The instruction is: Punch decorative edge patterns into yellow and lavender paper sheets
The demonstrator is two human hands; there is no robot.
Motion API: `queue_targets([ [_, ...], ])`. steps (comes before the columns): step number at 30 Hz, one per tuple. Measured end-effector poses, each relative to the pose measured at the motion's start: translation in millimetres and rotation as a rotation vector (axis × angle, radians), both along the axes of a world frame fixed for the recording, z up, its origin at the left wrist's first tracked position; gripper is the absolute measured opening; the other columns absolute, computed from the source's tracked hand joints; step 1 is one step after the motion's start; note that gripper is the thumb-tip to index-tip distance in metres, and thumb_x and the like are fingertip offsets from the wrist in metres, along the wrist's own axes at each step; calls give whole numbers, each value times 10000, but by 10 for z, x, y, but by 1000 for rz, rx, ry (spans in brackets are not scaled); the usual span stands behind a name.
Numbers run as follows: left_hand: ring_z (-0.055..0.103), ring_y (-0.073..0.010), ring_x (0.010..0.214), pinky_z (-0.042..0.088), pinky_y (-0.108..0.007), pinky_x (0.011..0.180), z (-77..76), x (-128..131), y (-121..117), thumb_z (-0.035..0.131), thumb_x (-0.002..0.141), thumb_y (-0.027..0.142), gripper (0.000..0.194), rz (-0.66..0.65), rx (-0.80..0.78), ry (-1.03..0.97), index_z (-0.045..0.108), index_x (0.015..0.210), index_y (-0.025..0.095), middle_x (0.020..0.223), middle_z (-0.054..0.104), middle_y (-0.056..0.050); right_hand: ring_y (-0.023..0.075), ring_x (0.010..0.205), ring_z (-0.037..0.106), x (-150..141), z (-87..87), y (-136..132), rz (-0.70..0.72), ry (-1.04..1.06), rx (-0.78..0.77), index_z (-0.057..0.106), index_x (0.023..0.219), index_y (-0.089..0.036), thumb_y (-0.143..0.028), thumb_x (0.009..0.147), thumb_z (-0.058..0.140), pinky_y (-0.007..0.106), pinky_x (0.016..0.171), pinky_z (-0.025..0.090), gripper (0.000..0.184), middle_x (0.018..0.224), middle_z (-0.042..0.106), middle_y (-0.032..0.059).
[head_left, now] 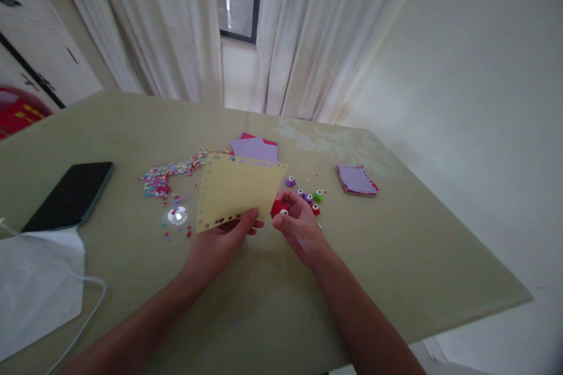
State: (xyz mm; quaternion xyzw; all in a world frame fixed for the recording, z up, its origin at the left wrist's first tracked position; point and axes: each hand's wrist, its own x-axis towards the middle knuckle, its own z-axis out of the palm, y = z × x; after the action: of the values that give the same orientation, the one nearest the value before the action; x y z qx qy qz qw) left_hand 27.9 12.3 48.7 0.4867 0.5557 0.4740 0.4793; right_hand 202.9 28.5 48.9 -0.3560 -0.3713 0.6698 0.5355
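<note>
My left hand (220, 243) pinches the near edge of a yellow paper sheet (235, 187) whose borders carry rows of punched holes; the sheet is lifted above the table. Beside the sheet's right corner, my right hand (299, 225) grips a small red paper punch (278, 207) with a white button. Just beyond that hand lie more small punches: purple (290, 181), green (318, 195) and red (315, 209).
A scatter of coloured punched confetti (171, 173) lies left of the sheet. Purple and red paper (255, 147) is stacked behind it, another small stack (356, 180) to the right. A black phone (70, 194), a white mask (37, 287) and a table edge (505, 281) are around.
</note>
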Motion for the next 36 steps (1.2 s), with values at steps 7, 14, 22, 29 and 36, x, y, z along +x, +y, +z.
queue_targets([
  [7,808,-289,705,665,-373,677,4,-9,22,790,786,560,355,13,-12,-17,819,833,209,779,842,-87,117,645,510,21,24,3,-6,21,-3,599,917,-253,-365,543,1043,239,597,382,591,803,621,-51],
  [14,806,-266,700,671,-361,703,6,9,-15,763,813,547,335,-24,-24,4,812,833,216,774,842,-67,105,638,515,-13,33,-6,-7,35,-7,579,887,-251,-298,546,1042,219,602,423,577,768,601,-72],
  [22,811,-258,710,675,-351,706,57,4,3,749,841,487,269,-57,27,-13,807,842,225,776,843,-45,113,679,553,25,-3,9,42,-81,40,619,859,-237,-185,537,1027,215,622,468,522,770,634,-70],
  [29,803,-243,676,661,-316,632,27,7,42,776,815,450,246,-119,55,-42,772,847,206,747,830,-47,140,673,552,90,-60,59,102,-160,49,759,854,-208,-374,634,1001,286,678,463,367,770,671,-18],
  [36,817,-260,714,678,-331,669,32,36,54,777,808,449,258,-130,21,-70,787,775,193,731,825,-66,101,600,404,97,-70,60,92,-217,-32,814,856,-190,-517,688,956,267,568,274,394,712,620,-11],
])
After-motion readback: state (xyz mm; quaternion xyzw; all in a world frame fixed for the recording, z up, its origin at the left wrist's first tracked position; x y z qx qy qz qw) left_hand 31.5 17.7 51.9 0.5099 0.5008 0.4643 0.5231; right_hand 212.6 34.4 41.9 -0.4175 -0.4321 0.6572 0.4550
